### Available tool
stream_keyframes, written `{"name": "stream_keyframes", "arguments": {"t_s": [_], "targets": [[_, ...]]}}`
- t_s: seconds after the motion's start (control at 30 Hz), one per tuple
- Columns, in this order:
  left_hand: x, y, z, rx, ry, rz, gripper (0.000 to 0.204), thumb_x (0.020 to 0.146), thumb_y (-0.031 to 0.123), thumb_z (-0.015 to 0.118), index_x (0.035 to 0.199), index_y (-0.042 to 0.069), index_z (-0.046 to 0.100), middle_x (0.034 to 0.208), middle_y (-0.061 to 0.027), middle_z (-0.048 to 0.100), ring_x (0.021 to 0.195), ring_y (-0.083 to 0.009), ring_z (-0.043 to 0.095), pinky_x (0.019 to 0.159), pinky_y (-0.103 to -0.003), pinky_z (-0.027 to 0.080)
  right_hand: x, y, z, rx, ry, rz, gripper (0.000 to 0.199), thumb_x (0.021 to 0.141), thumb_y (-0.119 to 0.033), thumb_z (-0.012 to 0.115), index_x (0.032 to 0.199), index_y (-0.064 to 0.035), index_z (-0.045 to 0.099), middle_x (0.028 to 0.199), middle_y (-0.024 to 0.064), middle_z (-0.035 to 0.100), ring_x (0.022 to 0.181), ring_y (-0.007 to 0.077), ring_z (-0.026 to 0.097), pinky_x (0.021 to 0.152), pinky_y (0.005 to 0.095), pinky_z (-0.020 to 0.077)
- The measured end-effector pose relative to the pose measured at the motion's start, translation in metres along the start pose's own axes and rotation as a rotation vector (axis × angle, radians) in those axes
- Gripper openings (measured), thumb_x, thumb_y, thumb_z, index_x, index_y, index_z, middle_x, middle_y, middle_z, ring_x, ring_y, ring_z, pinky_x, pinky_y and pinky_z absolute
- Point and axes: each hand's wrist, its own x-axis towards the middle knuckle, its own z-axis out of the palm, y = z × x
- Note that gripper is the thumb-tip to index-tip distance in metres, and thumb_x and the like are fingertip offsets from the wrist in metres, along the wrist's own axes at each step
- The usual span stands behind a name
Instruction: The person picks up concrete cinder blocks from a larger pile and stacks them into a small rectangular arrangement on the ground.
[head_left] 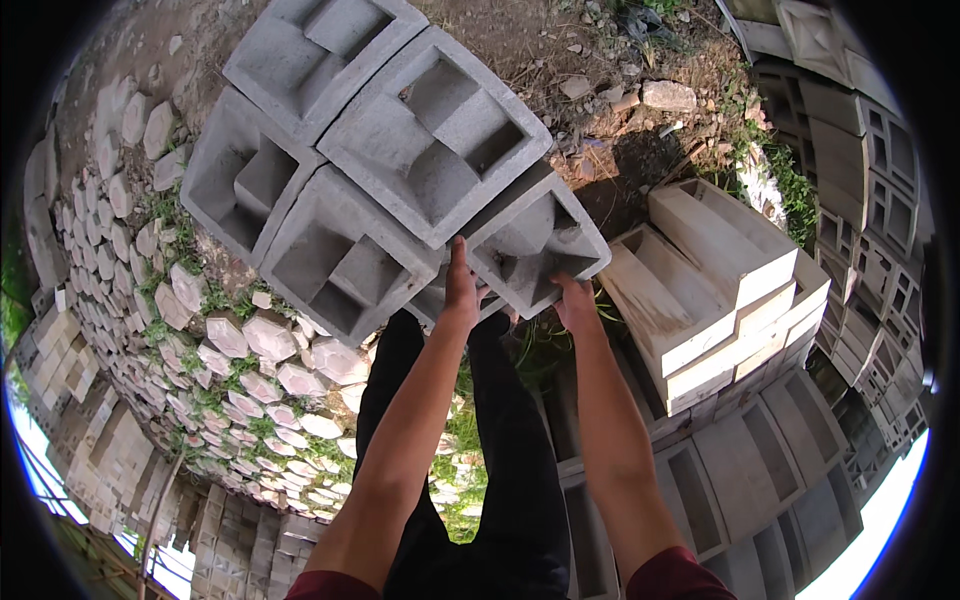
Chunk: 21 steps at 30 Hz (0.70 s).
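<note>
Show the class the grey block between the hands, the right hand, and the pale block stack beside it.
Grey block (540, 243): head view, middle of its hollowed face.
Right hand (577, 302): head view, back of the hand.
Pale block stack (718, 302): head view, near its middle.

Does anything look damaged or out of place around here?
A rough, pale chunk lies among loose rubble beyond the grey blocks; its irregular shape looks odd beside their moulded forms.

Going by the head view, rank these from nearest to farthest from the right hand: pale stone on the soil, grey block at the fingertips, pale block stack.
1. Grey block: the right hand touches its lower right edge.
2. Pale block stack: just to the right.
3. Pale stone: farther up, on the soil.
</note>
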Motion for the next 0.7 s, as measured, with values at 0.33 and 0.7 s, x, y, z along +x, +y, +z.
{"name": "stream_keyframes", "arguments": {"t_s": [0.33,0.7], "targets": [[-0.028,0.009,0.01,0.035,-0.013,0.039,0.09,0.085,0.062,0.049,0.147,0.008,0.011,0.152,-0.0139,0.014,0.14,-0.0298,0.015,0.109,-0.053,0.021,-0.025,-0.003,0.015,-0.109,0.061,0.02,0.041,0.077,-0.008,0.064,0.115,-0.005,0.05,0.111,0.0075,0.054,0.105,0.0243,0.05,0.088,0.0405,0.0433],[-0.258,0.055,0.018,0.497,-0.205,0.312,0.055,0.093,0.043,0.047,0.13,0.002,0.043,0.126,-0.0168,0.053,0.118,-0.0276,0.05,0.095,-0.044,0.041,-0.227,-0.086,-0.016,-0.704,-0.297,-0.328,0.035,0.091,-0.024,0.055,0.115,0.0005,0.053,0.092,0.0101,0.063,0.085,0.0163,0.063,0.071,0.0283,0.049]]}}
